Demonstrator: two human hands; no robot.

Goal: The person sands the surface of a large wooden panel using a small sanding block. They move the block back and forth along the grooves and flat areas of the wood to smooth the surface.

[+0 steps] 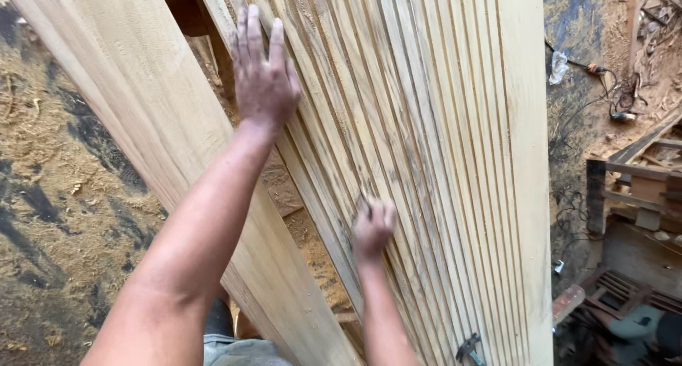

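A tall pale wooden panel (440,124) of several narrow grooved slats stands almost upright in front of me. My left hand (263,74) lies flat on its left edge, fingers spread and pointing up. Lower down, my right hand (372,225) is closed against the slats, apparently around a small dark object that I cannot make out. A wide plain wooden board (142,110) leans to the left of the panel, under my left forearm.
Sawdust covers the floor (57,195) at the left. At the right are a dark wooden frame (632,188), cables (618,96) and scrap wood. A small metal clamp (469,348) sits at the panel's lower edge.
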